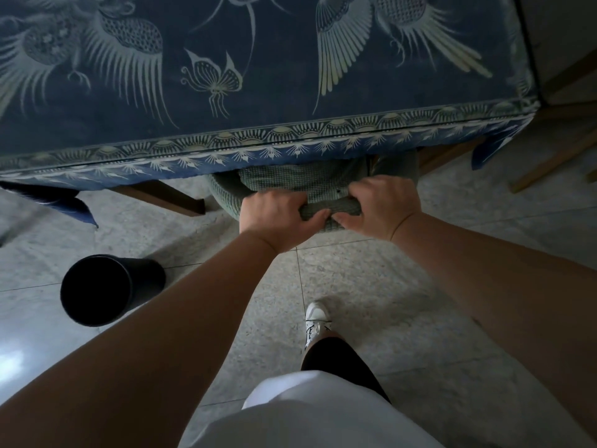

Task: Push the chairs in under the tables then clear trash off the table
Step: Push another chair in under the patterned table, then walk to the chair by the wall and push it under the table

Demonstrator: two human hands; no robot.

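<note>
Both hands, left hand point(274, 218) and right hand point(378, 205), grip chair back point(329, 210).

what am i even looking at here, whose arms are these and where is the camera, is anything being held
There is only one picture, taken by a wide-angle camera worn on a person's head, looking down, so the arms are that person's own. The left hand and the right hand both grip the top of a green fabric-covered chair back, and most of the chair sits under the table. The table wears a blue cloth printed with birds and a butterfly; the part in view shows no trash. On the tiled floor to the left stands a dark bin. Below you see the person's white shirt and one white shoe.
</note>
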